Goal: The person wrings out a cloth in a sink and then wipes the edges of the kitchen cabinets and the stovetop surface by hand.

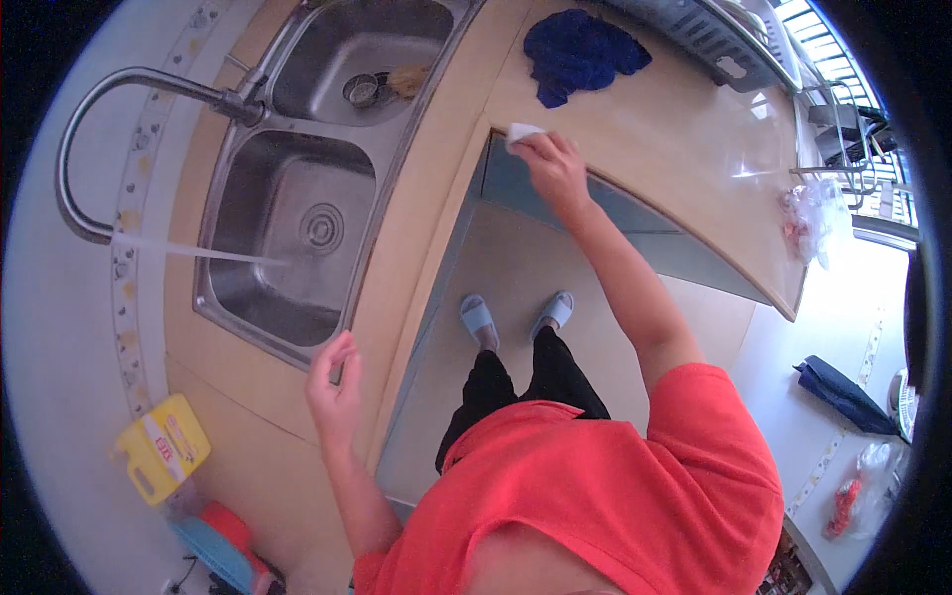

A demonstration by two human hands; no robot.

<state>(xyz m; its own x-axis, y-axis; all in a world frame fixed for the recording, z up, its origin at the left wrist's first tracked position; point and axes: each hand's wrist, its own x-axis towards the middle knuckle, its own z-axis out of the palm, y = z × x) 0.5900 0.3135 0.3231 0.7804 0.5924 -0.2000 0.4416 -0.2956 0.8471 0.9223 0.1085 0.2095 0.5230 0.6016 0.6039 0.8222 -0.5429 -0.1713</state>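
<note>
My right hand (556, 167) pinches a small white piece (523, 134), a cloth or sponge, over the inner corner of the wooden counter. Just beyond it lies a crumpled navy cloth (584, 56). My left hand (335, 390) is raised by the front corner of the nearer steel basin (297, 230), thumb and fingers loosely curled with a gap between them, and nothing visible inside. Water (193, 251) streams from the arched faucet (67, 163) into that basin. In the farther basin (327, 44) sit a round metal strainer (361, 91) and a tan object (407, 80).
A dish rack (714, 44) stands along the counter's far side. A bag of red items (807, 219) lies near its right end. At the lower left are a yellow container (163, 446) bearing writing and a blue basin (212, 554). An umbrella-like dark object (844, 394) is at right.
</note>
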